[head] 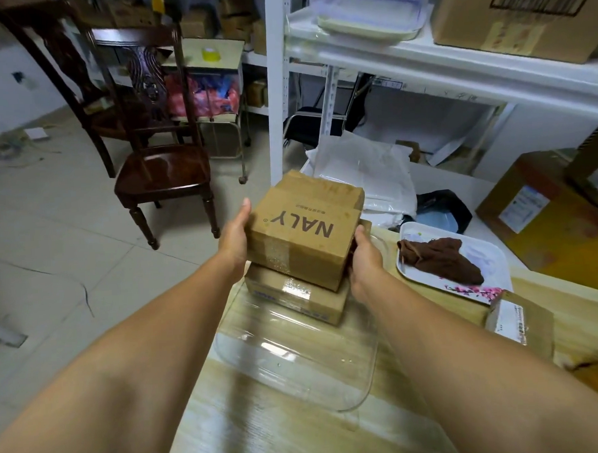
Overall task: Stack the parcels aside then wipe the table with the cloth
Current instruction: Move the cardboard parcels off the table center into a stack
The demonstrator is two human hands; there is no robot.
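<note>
Both forearms fill the bottom of the view and reach forward over the desk (299, 431). My left hand (234, 234) lies flat against the left side of the upper parcel (304, 226), with the fingers straight. My right hand (364, 254) is at the parcel's near right corner; its fingers go behind the box, so I cannot tell how much they are curled. Between the two hands the parcel is squeezed and held.

This upper parcel, printed NALY, sits on a flatter lower parcel (293, 295), a little turned against it. Both stand at the far end of a clear plastic tray (296, 363) on the desk, near its left edge. A third parcel (521, 322) waits at the right edge of the desk, well apart from the stack. The brown cloth (439, 259) lies crumpled on a white tray (490, 252) just behind it.

I judge the cardboard stiff and the box not heavy, but the glossy tape strips can be slippery under the palm. It is better to press on the bare cardboard sides, low and opposite to each other. The top box should be squared with the lower one before I let go, because the overhang may tip it. The cloth is soft and will bunch; one pinch in the middle is enough.
</note>
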